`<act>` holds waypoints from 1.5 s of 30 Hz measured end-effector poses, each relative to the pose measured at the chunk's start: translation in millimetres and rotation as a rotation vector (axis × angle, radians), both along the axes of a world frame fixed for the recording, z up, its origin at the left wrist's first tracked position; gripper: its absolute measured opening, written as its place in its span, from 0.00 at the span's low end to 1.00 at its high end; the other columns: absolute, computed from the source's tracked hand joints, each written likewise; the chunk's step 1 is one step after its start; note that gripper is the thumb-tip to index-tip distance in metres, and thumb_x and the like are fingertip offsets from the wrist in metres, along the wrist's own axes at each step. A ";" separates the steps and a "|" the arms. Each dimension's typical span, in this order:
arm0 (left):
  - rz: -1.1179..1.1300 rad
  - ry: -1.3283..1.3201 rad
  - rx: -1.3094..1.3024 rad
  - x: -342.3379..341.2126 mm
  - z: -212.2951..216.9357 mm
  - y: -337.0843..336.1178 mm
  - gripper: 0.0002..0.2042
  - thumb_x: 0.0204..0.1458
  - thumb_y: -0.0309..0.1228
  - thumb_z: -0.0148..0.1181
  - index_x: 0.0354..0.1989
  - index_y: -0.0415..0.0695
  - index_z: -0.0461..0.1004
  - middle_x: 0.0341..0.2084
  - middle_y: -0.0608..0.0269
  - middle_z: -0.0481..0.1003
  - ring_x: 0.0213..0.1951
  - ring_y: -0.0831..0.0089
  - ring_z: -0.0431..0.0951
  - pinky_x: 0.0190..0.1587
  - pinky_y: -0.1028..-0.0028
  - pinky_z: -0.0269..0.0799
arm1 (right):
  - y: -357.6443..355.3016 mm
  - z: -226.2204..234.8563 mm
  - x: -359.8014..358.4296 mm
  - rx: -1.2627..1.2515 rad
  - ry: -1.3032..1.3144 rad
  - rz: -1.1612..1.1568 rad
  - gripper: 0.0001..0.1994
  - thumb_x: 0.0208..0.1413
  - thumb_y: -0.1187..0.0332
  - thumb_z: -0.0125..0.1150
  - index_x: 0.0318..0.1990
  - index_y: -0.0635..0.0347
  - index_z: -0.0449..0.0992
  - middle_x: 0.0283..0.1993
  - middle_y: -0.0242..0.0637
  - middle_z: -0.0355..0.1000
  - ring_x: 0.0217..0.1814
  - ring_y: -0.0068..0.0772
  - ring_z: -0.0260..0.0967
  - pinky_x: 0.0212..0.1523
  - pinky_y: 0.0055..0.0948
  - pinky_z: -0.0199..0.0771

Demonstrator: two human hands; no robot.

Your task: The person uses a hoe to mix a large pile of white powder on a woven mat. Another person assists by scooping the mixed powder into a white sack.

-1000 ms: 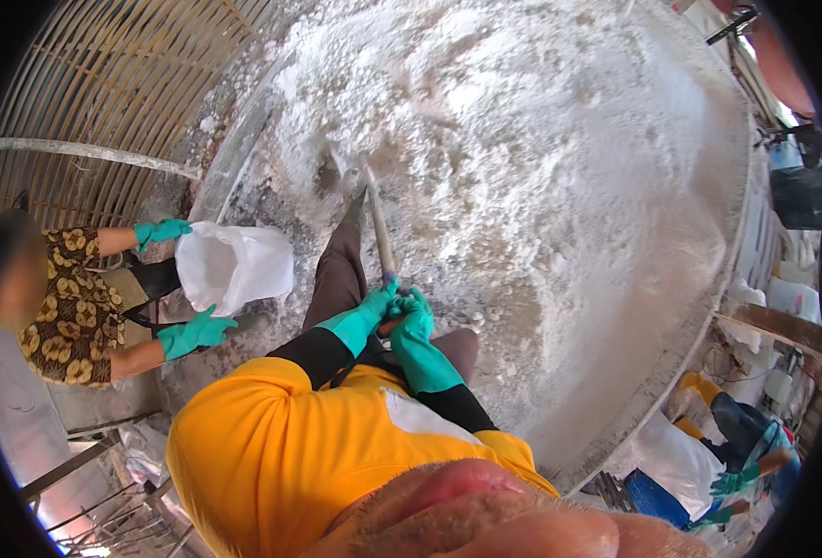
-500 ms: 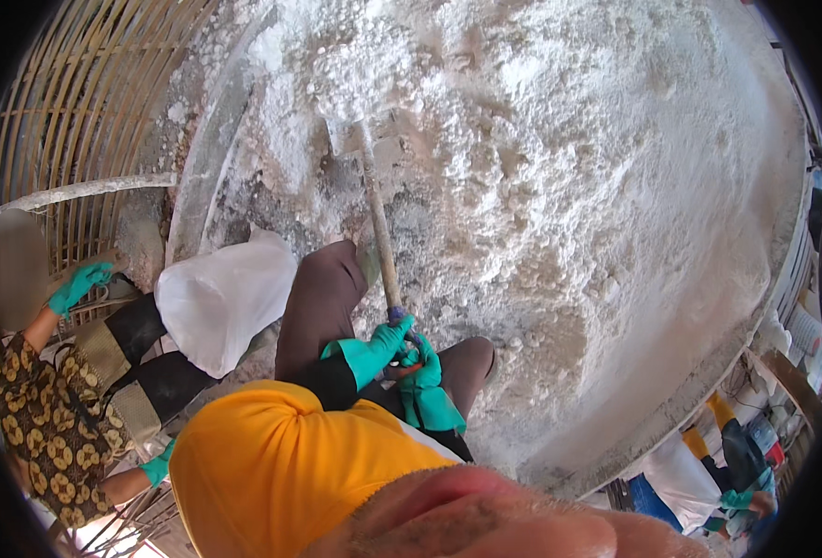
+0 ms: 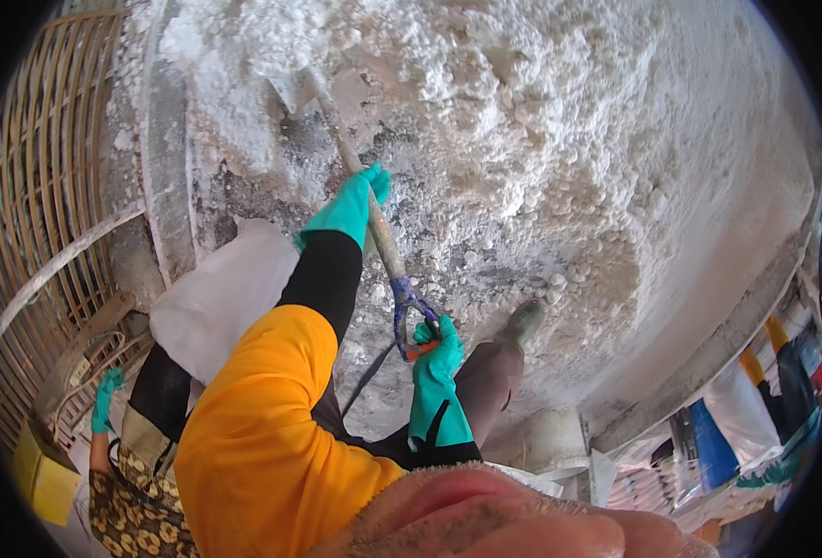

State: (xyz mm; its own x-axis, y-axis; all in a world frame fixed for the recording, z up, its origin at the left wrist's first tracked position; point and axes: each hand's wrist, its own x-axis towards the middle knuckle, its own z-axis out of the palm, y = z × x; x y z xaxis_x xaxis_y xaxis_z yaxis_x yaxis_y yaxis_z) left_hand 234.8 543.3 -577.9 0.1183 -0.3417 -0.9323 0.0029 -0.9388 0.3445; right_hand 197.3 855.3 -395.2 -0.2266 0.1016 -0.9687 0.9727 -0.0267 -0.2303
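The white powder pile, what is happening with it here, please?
A person in an orange shirt and teal gloves works a shovel into the white powder pile. The left hand grips the wooden shaft partway down, and the right hand holds the blue handle at its end. The blade is dug into the powder near the edge. Beside them, a co-worker's gloved hand is near a white sack.

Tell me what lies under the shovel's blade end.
The shovel runs from the right hand at the grip, past the left hand, into the white powder heap. Powder buries the blade, so what lies beneath is hidden; nearby, grey floor shows through.
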 end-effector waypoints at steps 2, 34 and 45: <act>0.035 0.077 0.027 -4.0 -28.8 16.3 0.10 0.63 0.32 0.56 0.49 0.42 0.74 0.43 0.56 0.80 0.43 0.60 0.81 0.50 0.59 0.81 | -21.0 14.0 -27.9 0.172 0.096 0.057 0.14 0.60 0.60 0.65 0.34 0.66 0.79 0.25 0.45 0.78 0.21 0.38 0.73 0.23 0.36 0.73; 0.883 0.366 0.200 -47.3 451.3 223.6 0.03 0.64 0.27 0.53 0.42 0.42 0.70 0.29 0.59 0.76 0.31 0.64 0.80 0.51 0.59 0.82 | 130.8 502.1 -237.8 -0.003 0.424 0.887 0.18 0.58 0.56 0.59 0.32 0.65 0.73 0.23 0.41 0.69 0.23 0.36 0.65 0.21 0.36 0.61; 1.191 0.654 -0.188 43.6 426.8 218.5 0.08 0.58 0.26 0.52 0.26 0.47 0.66 0.21 0.65 0.68 0.23 0.69 0.69 0.30 0.69 0.74 | 34.8 527.2 -188.5 -0.138 0.524 1.139 0.14 0.62 0.61 0.63 0.42 0.67 0.77 0.31 0.46 0.78 0.24 0.38 0.76 0.17 0.32 0.70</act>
State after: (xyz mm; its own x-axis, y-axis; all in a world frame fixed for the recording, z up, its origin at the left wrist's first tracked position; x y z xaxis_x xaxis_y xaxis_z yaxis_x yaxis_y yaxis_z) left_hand 278.5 761.8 -151.1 -0.0127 -0.4706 -0.8823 0.9771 -0.1933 0.0890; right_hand 8.8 890.2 132.0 -0.4785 -0.4983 -0.7231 0.2530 0.7103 -0.6569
